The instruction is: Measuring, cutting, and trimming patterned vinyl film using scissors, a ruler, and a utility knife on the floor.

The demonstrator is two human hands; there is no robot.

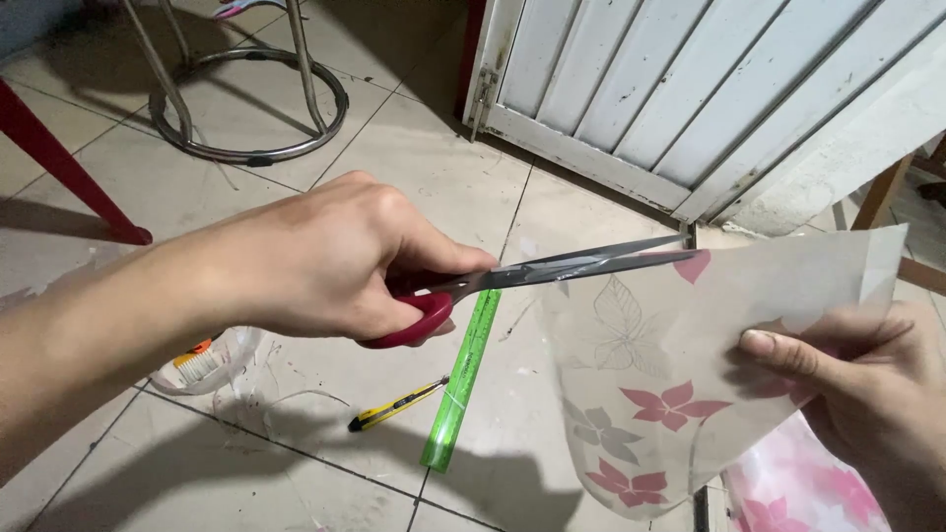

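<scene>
My left hand (pixel 315 261) grips red-handled scissors (pixel 581 264), thumb and fingers through the loops. The nearly shut steel blades point right and meet the top left edge of a translucent sheet (pixel 670 374) printed with pink and grey flowers and leaf outlines. My right hand (pixel 867 384) pinches the sheet's right side, thumb on the front and fingers behind, holding it up above the tiled floor. The sheet curls downward at its lower left.
A green ruler (pixel 461 379) and a yellow utility knife (pixel 397 404) lie on the floor tiles below the scissors. A clear plastic bag (pixel 212 360) sits lower left. A metal stool base (pixel 246 99), a red leg (pixel 59 163), a white slatted door (pixel 690 89) and more pink-flowered material (pixel 798 488) surround.
</scene>
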